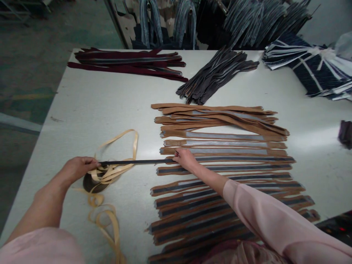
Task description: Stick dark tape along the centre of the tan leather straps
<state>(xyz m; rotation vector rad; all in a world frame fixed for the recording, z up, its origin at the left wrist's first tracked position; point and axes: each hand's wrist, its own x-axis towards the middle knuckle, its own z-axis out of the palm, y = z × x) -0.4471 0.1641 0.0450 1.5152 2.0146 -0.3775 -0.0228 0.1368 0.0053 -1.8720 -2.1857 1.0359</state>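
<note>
**Black tape held straight between two hands at the left end of the strip row**

The left hand (79,168) has thumb and fingers pinched closed on the black tape (145,161), to the left of the strip row (247,168). The right hand (185,160) is at the row's left edge, fingers drawn together and apparently gripping the same tape; a small dark spot at its fingertips cannot be identified. Between the hands the tape runs straight, in line with one brown strip. The spacing of the hands appears to serve tension and alignment. Whether it is continuous with the dark band right of the hand cannot be told; the fingers cover the join.

Left of the row, just under the left hand, lies a dark roll (95,184). Loops of yellow ribbon (135,145) lie over it and beneath the tape; judged a possible snag. The right sleeve (253,207) crosses the row and hides part of several strips.

Strips nearer the wearer carry dark bands; some at the row's far side show pale bands, presumably left uncovered for spacing. Beyond the row are bunched brown strips (220,117), then a maroon bundle (129,60) to the far left and a dark grey bundle (217,77) directly behind. A navy-and-white bundle (310,69) lies far right.
</note>
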